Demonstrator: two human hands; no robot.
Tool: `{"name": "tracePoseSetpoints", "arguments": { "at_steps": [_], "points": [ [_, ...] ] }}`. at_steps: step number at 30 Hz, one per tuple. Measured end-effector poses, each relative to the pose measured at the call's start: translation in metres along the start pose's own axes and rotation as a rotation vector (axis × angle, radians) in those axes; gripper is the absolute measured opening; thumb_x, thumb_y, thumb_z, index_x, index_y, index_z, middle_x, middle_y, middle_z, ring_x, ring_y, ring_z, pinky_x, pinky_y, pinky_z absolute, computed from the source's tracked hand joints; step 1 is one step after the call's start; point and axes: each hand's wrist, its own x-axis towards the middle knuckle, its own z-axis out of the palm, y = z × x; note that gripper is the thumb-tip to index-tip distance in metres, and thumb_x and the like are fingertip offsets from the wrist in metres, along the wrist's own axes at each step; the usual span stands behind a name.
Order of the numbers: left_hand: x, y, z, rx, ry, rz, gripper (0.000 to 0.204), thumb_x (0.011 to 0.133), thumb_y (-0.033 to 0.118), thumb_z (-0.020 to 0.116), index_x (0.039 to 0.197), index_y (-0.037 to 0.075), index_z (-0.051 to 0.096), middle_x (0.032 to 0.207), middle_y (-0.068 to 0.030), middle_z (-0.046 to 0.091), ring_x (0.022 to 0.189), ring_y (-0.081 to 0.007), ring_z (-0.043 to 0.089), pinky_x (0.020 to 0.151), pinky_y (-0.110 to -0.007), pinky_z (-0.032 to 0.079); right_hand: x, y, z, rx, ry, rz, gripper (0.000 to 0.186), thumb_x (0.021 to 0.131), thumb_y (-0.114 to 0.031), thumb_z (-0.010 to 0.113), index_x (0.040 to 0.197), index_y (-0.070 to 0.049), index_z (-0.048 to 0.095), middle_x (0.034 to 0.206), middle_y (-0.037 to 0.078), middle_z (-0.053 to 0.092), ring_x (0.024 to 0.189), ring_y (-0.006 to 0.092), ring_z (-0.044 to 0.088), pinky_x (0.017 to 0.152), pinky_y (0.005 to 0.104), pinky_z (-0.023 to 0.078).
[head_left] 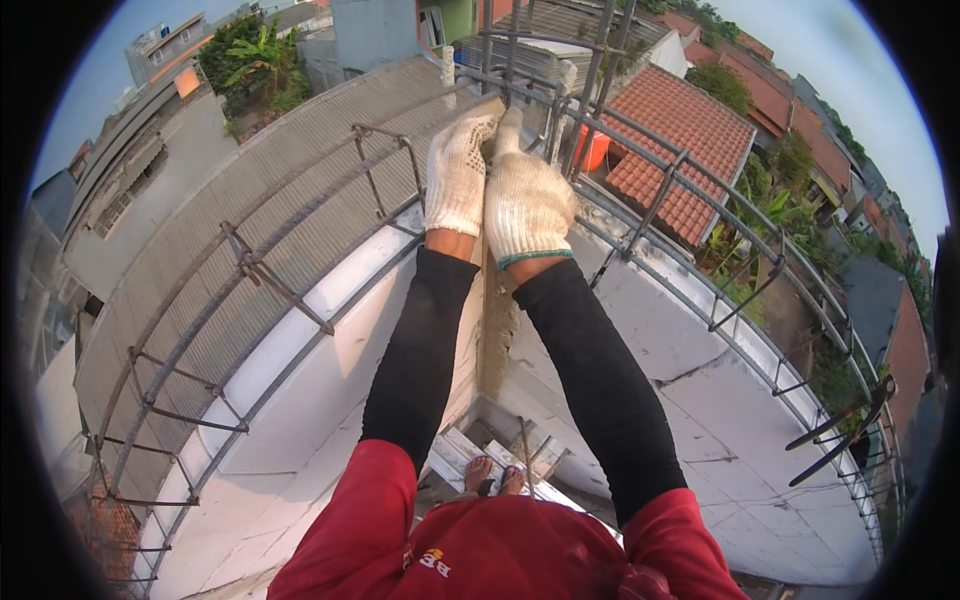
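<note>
Both hands wear cream knitted gloves and meet at the corner of a steel rebar cage. My left hand has its fingers curled over a bar at the left of the corner junction. My right hand is closed just beside it, thumb pointing up toward the junction; what its fingers grip is hidden. Upright bars rise just beyond them. Below the hands, two white block walls meet at a rough mortar seam.
My sandaled feet stand on narrow planks below, between the walls. A black-handled tool rests on the right-hand cage. An orange object shows behind the corner. Roofs, trees and houses lie beyond and lower down.
</note>
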Motion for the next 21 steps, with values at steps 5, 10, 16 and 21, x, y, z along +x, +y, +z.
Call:
{"name": "tracePoseSetpoints", "arguments": {
  "at_steps": [5, 10, 16, 21],
  "points": [
    [-0.008, 0.032, -0.001, 0.905, -0.156, 0.278, 0.045, 0.099, 0.021, 0.059, 0.136, -0.003, 0.069, 0.127, -0.0223, 0.072, 0.112, -0.0321, 0.071, 0.100, -0.036, 0.053, 0.005, 0.014, 0.062, 0.229, 0.235, -0.273, 0.051, 0.103, -0.030, 0.055, 0.147, -0.002, 0.055, 0.104, 0.024, 0.076, 0.100, 0.0424, 0.075, 0.088, 0.0522, 0.059],
    [-0.015, 0.034, 0.035, 1.600, -0.164, 0.534, 0.046, 0.094, 0.019, 0.056, 0.134, -0.001, 0.066, 0.136, -0.0263, 0.066, 0.117, -0.0454, 0.066, 0.102, -0.048, 0.054, 0.021, 0.038, 0.127, 1.734, -0.111, -0.002, 0.047, 0.111, -0.037, 0.047, 0.147, -0.007, 0.053, 0.137, 0.017, 0.064, 0.129, 0.0322, 0.061, 0.112, 0.0418, 0.047],
    [-0.010, 0.031, 0.009, 1.236, -0.162, 0.453, 0.048, 0.095, 0.017, 0.061, 0.139, -0.003, 0.063, 0.137, -0.0263, 0.067, 0.120, -0.0387, 0.069, 0.102, -0.043, 0.055, -0.020, 0.015, 0.063, 1.087, 0.033, -0.175, 0.053, 0.107, -0.029, 0.057, 0.154, -0.007, 0.048, 0.131, 0.018, 0.070, 0.123, 0.0301, 0.067, 0.105, 0.0383, 0.052],
    [-0.007, 0.016, 0.010, 0.605, -0.040, 0.147, 0.052, 0.098, 0.010, 0.065, 0.146, -0.008, 0.058, 0.122, -0.0212, 0.074, 0.103, -0.0224, 0.072, 0.094, -0.035, 0.056, -0.111, 0.040, -0.006, 0.621, 0.155, 0.063, 0.060, 0.101, -0.033, 0.067, 0.155, -0.012, 0.052, 0.103, 0.018, 0.078, 0.088, 0.0396, 0.075, 0.086, 0.0449, 0.059]
  ]
}}
